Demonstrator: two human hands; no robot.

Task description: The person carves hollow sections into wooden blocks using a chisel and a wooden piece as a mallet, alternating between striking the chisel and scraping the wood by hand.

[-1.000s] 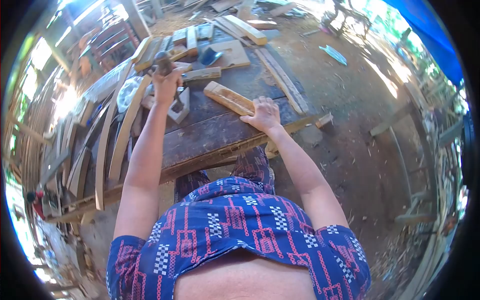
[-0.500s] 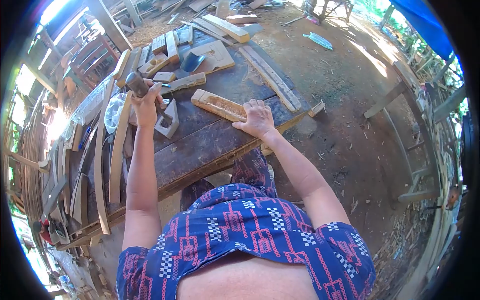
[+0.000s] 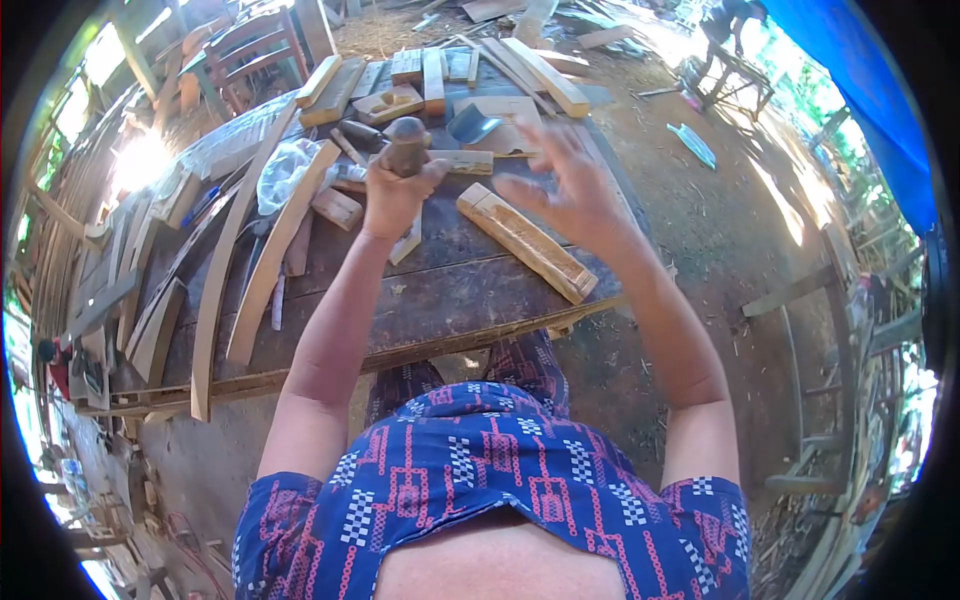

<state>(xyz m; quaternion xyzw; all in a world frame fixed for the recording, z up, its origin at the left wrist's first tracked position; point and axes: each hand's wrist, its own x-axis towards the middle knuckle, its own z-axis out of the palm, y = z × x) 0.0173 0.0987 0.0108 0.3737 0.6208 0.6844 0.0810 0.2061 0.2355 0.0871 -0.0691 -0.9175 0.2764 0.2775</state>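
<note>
In the head view my left hand [image 3: 393, 198] is closed around a chisel [image 3: 406, 148], its thick, dark, round-ended handle pointing up. Its lower end is hidden behind the hand. My right hand [image 3: 575, 195] is raised over the table with fingers spread, slightly blurred and empty. Beneath it a wood block [image 3: 528, 245] lies at a slant, its top face roughly hollowed out. A smaller pale wood piece [image 3: 407, 243] lies partly hidden behind my left wrist.
The dark wooden table [image 3: 440, 310] bears long curved slats [image 3: 285, 250] on the left, a plastic bag [image 3: 290, 175] and a shiny curved piece [image 3: 472, 124]. Several offcuts [image 3: 405, 68] lie at its far end. A person [image 3: 728, 22] is at the back right.
My right hand has let go of the wood block and lifted, fingers spread. The block now lies at a steeper slant. My left hand still grips the chisel; the view has shifted.
</note>
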